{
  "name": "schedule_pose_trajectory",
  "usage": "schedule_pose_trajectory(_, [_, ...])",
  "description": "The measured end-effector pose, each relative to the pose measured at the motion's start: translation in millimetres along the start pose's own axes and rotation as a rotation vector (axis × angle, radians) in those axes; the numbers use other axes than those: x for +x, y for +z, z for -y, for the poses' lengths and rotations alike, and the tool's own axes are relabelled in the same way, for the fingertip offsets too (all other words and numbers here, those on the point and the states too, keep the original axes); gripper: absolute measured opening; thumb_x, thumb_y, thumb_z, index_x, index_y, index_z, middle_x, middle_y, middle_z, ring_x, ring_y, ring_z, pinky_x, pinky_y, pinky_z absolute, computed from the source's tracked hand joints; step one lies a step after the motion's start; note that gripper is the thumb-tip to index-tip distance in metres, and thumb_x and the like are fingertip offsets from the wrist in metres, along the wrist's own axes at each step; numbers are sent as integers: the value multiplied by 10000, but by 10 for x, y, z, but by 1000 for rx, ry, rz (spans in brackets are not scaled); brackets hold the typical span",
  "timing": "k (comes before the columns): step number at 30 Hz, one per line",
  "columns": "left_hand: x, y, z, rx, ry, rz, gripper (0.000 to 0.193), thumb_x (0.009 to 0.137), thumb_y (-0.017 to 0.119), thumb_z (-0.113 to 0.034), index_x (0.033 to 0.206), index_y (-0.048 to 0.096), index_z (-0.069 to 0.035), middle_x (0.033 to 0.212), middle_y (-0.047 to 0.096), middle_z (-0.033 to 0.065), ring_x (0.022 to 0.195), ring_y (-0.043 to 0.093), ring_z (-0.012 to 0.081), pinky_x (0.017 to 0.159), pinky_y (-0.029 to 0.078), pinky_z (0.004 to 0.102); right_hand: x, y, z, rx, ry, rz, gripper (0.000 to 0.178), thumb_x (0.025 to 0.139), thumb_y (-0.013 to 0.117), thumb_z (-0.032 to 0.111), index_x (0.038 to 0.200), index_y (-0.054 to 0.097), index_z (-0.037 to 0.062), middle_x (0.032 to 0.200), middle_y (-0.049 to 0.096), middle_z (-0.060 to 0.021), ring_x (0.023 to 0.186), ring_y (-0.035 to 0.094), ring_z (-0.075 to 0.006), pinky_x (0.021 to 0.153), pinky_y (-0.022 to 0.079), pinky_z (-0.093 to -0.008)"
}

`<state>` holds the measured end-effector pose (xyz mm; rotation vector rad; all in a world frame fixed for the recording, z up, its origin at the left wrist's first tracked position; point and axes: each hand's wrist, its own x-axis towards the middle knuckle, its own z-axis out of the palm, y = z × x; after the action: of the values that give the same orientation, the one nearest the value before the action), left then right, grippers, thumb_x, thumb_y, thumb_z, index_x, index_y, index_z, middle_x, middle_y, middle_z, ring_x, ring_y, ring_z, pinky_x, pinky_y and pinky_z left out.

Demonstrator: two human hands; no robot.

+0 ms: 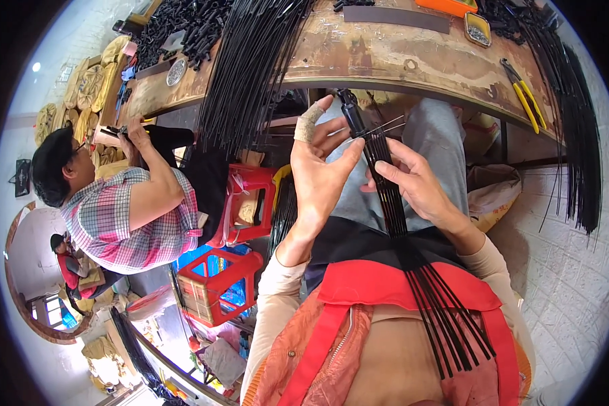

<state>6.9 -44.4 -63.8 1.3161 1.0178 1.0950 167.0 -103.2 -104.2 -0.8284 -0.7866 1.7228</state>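
A black umbrella frame [388,193], a bundle of slim ribs with a dark hub [352,116] at its top, slants across my lap, its rib ends fanning over my red apron. My left hand [318,169] has its thumb against the frame just below the hub and some fingers curled behind it. Tan tape wraps one raised finger of that hand. Lower down, my right hand [416,179] grips the ribs between thumb and fingers. A few thin wires [388,126] stick out to the right beside the hub.
The wooden bench [386,57] ahead bears hanging black rods [247,74], a dish of small metal parts [478,30] and yellow-handled pliers [526,101]. On the left sits a co-worker in a plaid shirt [139,223], near red stools [227,287]. A white brick wall [561,271] stands right.
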Motion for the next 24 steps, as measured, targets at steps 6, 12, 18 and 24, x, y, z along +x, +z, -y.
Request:
schedule_pose_trajectory(6, [130, -172, 41, -390, -183, 139, 677, 738, 667, 143, 1348, 412, -3, 1143, 636, 201, 1076, 631, 295, 947, 507, 401, -11, -34, -21, 28, 5, 44, 334, 972, 530, 114, 1288, 478, 21, 952, 576, -55, 850, 596, -138, 871, 543, -413])
schedule_pose_trajectory(12, [285, -264, 173, -503, -264, 420, 734, 755, 744, 24, 1393, 382, -6, 1144, 635, 166, 1083, 622, 261, 973, 473, 385, 46, -110, -22, 159, 78, 175, 331, 967, 544, 144, 1263, 467, 19, 947, 589, -73, 855, 606, -151, 887, 536, -426])
schedule_pose_trajectory(18, [243, -260, 167, -578, -313, 454, 691, 766, 764, -39, 1368, 425, -14, 1123, 652, 141, 1075, 609, 217, 1006, 419, 355, -14, -58, -18, 84, 29, 146, 298, 972, 531, 144, 1232, 479, 7, 938, 593, -78, 857, 607, -156, 868, 544, -427])
schedule_pose_trajectory(24, [212, -281, 106, -534, -252, 424, 702, 758, 773, -32, 1370, 428, -31, 1118, 659, 146, 1074, 618, 227, 998, 430, 372, -47, -12, -11, 0, -31, 98, 294, 978, 518, 134, 1235, 484, -4, 939, 590, -78, 868, 600, -153, 850, 550, -417])
